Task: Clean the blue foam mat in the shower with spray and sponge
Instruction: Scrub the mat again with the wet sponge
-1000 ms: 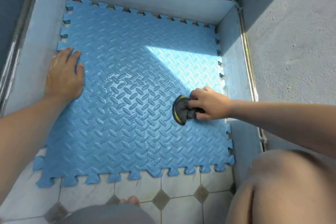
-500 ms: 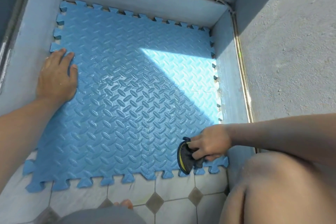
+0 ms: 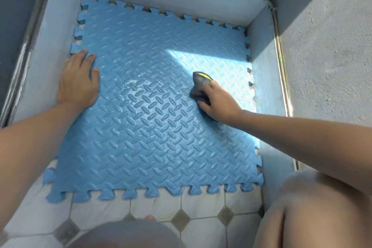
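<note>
The blue foam mat [image 3: 153, 127] with a raised tread pattern and jigsaw edges lies flat on the shower floor, and its middle glistens wet. My left hand [image 3: 77, 82] presses flat, fingers spread, on the mat's left edge. My right hand [image 3: 218, 99] grips a dark sponge [image 3: 200, 81] with a yellow layer and holds it against the mat right of centre, at the edge of a sunlit patch. No spray bottle is in view.
Pale blue walls [image 3: 265, 78] enclose the mat on the left, back and right. White floor tiles [image 3: 157, 205] with grey diamonds lie in front of the mat. My bent right knee [image 3: 314, 211] fills the lower right corner, and a toe [image 3: 150, 217] shows at the bottom.
My right hand has swept the sponge from the mat's front right corner up to right of centre. My left hand has stayed pressed on the left edge.
</note>
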The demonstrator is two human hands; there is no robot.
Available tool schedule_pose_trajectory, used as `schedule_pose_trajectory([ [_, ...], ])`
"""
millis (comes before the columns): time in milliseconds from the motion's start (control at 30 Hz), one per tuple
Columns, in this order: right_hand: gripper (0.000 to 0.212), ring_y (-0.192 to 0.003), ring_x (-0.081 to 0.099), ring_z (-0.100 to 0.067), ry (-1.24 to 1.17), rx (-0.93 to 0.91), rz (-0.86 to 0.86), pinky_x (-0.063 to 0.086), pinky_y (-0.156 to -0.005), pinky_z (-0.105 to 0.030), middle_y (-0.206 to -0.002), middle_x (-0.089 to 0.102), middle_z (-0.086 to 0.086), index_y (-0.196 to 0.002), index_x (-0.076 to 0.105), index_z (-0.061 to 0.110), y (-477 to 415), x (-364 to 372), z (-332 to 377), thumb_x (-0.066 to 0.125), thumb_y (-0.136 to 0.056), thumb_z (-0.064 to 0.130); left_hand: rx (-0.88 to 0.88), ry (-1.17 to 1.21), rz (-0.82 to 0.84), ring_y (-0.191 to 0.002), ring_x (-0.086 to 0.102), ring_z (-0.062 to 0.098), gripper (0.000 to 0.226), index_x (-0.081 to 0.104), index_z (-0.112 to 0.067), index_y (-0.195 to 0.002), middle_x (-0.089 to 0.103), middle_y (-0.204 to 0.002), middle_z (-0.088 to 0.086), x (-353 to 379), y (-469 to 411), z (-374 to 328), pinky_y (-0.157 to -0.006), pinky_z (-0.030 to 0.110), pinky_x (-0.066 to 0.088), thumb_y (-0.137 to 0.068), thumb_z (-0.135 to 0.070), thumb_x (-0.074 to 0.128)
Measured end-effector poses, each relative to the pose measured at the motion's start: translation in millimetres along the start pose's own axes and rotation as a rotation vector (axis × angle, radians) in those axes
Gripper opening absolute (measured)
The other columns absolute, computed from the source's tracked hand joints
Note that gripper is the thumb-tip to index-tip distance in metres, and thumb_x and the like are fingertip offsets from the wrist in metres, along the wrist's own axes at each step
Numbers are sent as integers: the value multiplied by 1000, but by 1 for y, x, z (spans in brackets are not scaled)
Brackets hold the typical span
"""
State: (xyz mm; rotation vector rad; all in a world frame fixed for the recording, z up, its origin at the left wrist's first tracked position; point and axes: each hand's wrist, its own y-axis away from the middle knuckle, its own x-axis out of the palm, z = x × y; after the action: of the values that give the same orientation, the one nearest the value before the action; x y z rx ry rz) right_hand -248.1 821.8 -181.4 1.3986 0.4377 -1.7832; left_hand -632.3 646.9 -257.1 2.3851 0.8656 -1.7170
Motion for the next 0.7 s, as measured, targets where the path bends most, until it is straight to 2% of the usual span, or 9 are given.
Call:
schedule_pose_trajectory([
  [100,32,-96,55,-26,-17,-486,163,47,-71,-33,-111,54,-11,-123,61,14,36,20,50,64,-95,30,12,3,-1,-137,47,42,43,53,1,-142,49,-150,27,0,0,0,-121,47,30,-106,-20,45],
  [200,27,-93,51,-27,85,-931,340,47,-62,-36,-106,54,-12,-115,64,10,58,41,81,67,-93,24,14,-11,-10,-136,47,43,42,53,2,-142,49,-149,27,-2,1,-2,-120,48,31,-106,-19,46],
  [233,24,-93,50,-28,120,-1006,371,47,-60,-37,-106,54,-12,-113,64,9,60,46,84,68,-92,21,18,-15,-15,-135,47,43,42,53,2,-142,49,-149,27,-2,1,-2,-119,48,31,-106,-18,46],
  [300,21,-94,51,-28,142,-1028,354,49,-59,-38,-108,53,-12,-112,64,9,50,46,80,67,-93,18,27,-19,-23,-135,48,43,42,53,2,-142,49,-149,27,-3,1,-4,-119,48,31,-106,-17,47],
  [333,22,-97,52,-28,126,-971,320,49,-61,-37,-109,53,-12,-114,63,10,40,42,72,66,-94,18,25,-21,-23,-135,47,43,42,53,2,-142,50,-149,27,-4,1,-4,-119,48,31,-106,-17,47],
  [400,29,-102,54,-28,80,-738,214,49,-64,-36,-114,55,-12,-120,62,12,10,26,49,66,-93,20,20,-24,-17,-136,47,42,42,53,2,-143,50,-149,27,-4,1,-4,-120,47,30,-106,-18,47],
  [533,29,-110,53,-33,64,-23,-94,50,-87,-42,-119,51,-11,-122,59,17,-62,-16,-19,62,-94,27,6,-23,5,-138,45,41,43,52,1,-144,48,-151,26,-5,0,-5,-121,47,29,-106,-19,47],
  [633,27,-114,55,-40,-6,463,-300,46,-96,-42,-122,51,-17,-120,61,15,-91,-31,-61,58,-95,25,0,-19,-4,-138,46,41,42,53,1,-143,49,-151,25,-5,1,-6,-121,47,30,-106,-17,48],
  [700,28,-113,57,-39,-69,607,-351,45,-98,-41,-127,50,-17,-122,62,14,-105,-27,-57,56,-96,24,1,-26,0,-139,45,41,42,53,2,-143,49,-151,25,-5,1,-6,-121,47,29,-106,-17,48],
])
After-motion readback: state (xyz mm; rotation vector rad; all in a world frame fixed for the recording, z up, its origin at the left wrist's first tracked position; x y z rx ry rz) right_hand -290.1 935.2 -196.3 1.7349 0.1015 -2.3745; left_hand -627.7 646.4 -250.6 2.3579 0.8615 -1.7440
